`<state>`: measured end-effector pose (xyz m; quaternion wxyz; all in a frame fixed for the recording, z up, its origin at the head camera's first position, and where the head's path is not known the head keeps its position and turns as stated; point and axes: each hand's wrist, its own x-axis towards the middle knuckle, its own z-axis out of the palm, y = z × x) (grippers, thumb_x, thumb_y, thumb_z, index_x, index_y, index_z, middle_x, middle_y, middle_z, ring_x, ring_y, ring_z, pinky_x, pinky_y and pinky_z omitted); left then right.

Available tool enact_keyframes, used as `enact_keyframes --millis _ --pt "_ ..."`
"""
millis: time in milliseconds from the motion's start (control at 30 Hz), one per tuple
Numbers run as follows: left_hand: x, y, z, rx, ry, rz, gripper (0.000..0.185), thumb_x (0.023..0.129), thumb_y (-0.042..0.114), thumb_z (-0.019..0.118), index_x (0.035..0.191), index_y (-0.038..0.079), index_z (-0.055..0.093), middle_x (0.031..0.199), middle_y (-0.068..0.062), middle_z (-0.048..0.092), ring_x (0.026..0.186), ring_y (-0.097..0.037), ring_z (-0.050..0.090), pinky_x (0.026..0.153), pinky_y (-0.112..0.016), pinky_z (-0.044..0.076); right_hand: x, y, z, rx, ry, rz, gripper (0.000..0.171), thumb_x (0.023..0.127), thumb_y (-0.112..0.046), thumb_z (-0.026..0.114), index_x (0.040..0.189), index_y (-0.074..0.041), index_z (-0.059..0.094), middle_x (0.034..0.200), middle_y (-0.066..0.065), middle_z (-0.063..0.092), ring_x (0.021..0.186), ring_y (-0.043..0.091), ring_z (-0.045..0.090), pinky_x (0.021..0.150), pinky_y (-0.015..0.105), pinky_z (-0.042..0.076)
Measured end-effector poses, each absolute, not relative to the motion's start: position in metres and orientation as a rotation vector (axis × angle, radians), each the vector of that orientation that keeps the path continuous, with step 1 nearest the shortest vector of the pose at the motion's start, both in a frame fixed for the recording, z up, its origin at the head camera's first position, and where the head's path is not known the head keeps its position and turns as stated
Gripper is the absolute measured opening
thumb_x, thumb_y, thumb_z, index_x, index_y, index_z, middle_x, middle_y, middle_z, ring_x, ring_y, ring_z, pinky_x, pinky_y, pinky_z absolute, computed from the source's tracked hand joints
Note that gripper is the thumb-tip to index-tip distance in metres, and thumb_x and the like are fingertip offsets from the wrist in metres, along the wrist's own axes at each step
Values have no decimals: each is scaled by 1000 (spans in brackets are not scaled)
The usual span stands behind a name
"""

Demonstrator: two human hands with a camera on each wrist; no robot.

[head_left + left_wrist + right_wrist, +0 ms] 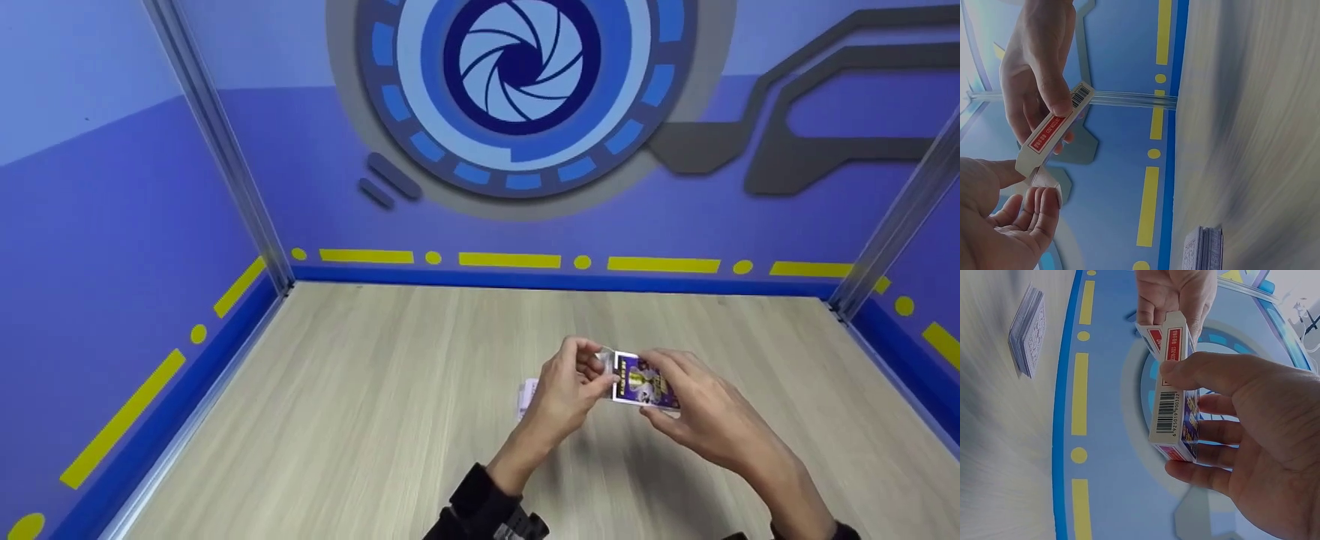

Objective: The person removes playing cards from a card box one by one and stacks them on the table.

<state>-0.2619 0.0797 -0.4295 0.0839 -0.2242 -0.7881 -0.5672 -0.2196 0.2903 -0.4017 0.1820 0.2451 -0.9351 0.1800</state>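
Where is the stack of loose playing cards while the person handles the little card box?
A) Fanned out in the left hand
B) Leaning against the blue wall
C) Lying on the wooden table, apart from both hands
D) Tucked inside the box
C: the stack of cards lies flat on the wooden table, while the right hand and the left hand hold only the card box above it.

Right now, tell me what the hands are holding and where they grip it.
A card box: the right hand grips its body, thumb on the barcode side, fingers opposite; the left hand pinches the opened flap end. The card deck lies on the table, unheld.
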Motion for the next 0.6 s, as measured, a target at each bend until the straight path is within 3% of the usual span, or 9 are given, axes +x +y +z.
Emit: enact_keyframes --millis 300,600 --pt "-261 96 -428 -681 -2400 -1734 36 90 3 79 117 9 56 96 4 59 85 -1 58 75 -16 51 -210 301 -399 646 -2685 530 72 78 -16 90 140 -3 56 132 19 60 109 32 62 82 52 56" --pt "-264 78 -437 -619 -2349 -1831 34 88 -6 76 114 7 58 91 4 59 81 -2 56 73 -18 52 -221 284 -404 735 -2607 477 70 73 -12 93 135 -6 60 129 13 63 110 26 63 82 46 57"
